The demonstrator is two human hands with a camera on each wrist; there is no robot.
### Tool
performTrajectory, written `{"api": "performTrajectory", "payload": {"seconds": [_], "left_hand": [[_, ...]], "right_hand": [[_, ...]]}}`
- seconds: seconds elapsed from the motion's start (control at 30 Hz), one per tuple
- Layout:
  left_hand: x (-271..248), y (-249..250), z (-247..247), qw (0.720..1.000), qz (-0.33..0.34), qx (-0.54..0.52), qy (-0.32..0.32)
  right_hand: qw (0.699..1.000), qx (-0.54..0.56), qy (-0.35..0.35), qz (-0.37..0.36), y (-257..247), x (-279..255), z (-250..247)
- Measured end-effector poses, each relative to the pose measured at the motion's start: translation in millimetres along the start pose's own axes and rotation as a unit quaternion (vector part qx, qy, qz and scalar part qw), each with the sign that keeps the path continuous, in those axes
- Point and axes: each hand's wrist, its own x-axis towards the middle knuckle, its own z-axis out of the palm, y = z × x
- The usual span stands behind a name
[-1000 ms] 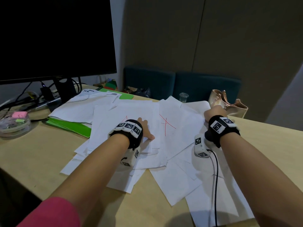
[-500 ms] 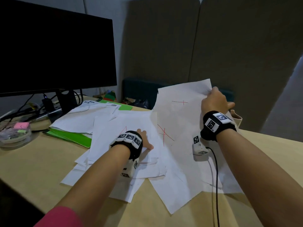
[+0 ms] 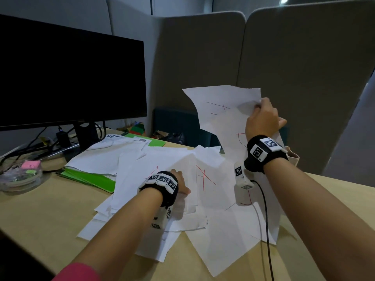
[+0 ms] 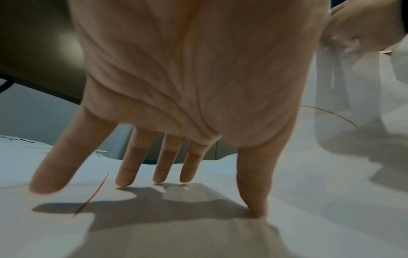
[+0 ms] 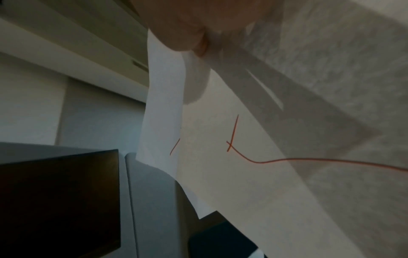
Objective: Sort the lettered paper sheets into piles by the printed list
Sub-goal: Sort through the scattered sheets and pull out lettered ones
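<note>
A: In the head view, where is the sheet that matters?

B: The right hand (image 3: 261, 120) pinches the far top corner of a thin white paper sheet with red pen strokes (image 3: 225, 118). It stands raised above the light wooden desk (image 3: 40, 216), and its long axis runs steeply down toward the loose white paper pile with red letters (image 3: 205, 175). Whether its lower edge touches the pile, I cannot tell. The left hand (image 3: 178, 185) lies on the pile, to the left of the lifted sheet and lower. I judge the right hand is the one to carry the sheet.

A: And the left wrist view?

B: The fingers (image 4: 163, 167) are straight and spread, the tips pressing flat on the white paper (image 4: 309, 227). They hold nothing.

A: The right wrist view?

B: The thumb (image 5: 185, 34) closes on the sheet (image 5: 264, 183) at its edge, and the paper hangs away from the fingers, downward. The other fingers are hidden behind it.
</note>
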Motion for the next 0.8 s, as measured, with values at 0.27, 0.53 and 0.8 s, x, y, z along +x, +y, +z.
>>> {"api": "performTrajectory", "payload": {"seconds": [0.27,0.53,0.8], "left_hand": [[-19.2,-2.2,-81.8,0.916,0.013,-0.125,0.382],[-42.4,-23.2,-173.7,0.821,0.035,-0.046,0.568],[-58.8,-49.6,-188.9,0.821,0.059,-0.164,0.544]], "right_hand": [[0.993,0.056,0.037,-0.101,-31.6,12.8,11.0],[0.965,0.07,-0.036,-0.25,-59.3,6.2,19.2],[0.951,0.142,-0.055,-0.267,-84.6,11.3,12.3]]}}
